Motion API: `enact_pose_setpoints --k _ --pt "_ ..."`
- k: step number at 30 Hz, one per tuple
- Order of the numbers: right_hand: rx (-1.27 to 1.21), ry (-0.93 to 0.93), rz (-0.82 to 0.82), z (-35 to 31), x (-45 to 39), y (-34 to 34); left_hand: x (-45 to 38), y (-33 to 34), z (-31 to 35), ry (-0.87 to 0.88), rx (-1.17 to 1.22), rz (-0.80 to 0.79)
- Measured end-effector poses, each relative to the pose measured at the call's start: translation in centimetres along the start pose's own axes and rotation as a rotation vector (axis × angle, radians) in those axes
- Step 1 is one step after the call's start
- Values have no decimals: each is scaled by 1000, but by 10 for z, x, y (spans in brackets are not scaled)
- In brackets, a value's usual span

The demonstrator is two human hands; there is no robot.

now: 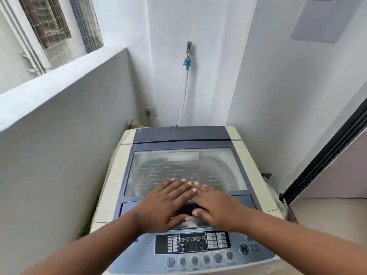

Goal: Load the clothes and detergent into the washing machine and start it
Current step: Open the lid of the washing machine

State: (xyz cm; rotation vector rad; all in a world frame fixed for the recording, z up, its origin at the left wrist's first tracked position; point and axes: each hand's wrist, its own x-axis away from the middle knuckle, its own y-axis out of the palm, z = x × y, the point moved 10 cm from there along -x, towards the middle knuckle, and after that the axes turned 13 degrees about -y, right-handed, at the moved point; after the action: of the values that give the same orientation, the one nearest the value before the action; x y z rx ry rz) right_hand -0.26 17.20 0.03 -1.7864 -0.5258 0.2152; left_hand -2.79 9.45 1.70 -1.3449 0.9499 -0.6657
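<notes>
The cream top-loading washing machine (186, 195) stands in a corner, its dark-framed glass lid (184, 167) shut flat. Through the cloudy glass the drum seems to hold something, though it is unclear what.

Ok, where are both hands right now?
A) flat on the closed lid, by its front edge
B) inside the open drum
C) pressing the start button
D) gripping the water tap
A: the left hand and right hand lie flat, side by side on the washing machine's closed glass lid, above the control panel.
</notes>
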Motion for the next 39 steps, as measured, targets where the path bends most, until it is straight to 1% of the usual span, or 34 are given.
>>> enact_pose_setpoints --k 1,2,3,4,5,6,7,10,13,16,20,25,30,35,39 --pt "-9 -43 -7 -6 3 10 6 5 4 8 6 5" --pt "28 -79 5 -8 8 15 9 8 7 13 49 -23" --pt "66 -83 -13 -8 13 27 16 14 12 32 71 -17" --pt "82 -85 -39 -9 17 38 22 22 18 37 79 -54" --pt "57 -88 11 -7 19 43 24 26 19 43 89 -46" --pt "30 -85 20 -5 21 47 25 29 17 28 104 -54" --pt "-3 -80 30 -4 21 49 23 29 15 6 111 -55" --pt "18 -34 56 -3 16 40 17 32 9 -123 177 -165" --pt "-16 58 5 4 17 41 16 44 0 -262 272 -291" --pt "-65 88 -6 6 14 41 18 52 -3 -306 295 -364" --pt "-77 100 2 7 11 39 19 54 -4 -328 340 -372" --pt "-58 76 79 -4 13 9 13 24 -6 -320 359 -313" --pt "31 29 251 -11 15 -55 -6 -36 -10 -224 279 -152" --pt "273 -88 403 -18 12 -117 -33 -93 -28 -102 191 55" --pt "452 -104 529 -18 15 -149 -46 -121 -35 -32 70 173"
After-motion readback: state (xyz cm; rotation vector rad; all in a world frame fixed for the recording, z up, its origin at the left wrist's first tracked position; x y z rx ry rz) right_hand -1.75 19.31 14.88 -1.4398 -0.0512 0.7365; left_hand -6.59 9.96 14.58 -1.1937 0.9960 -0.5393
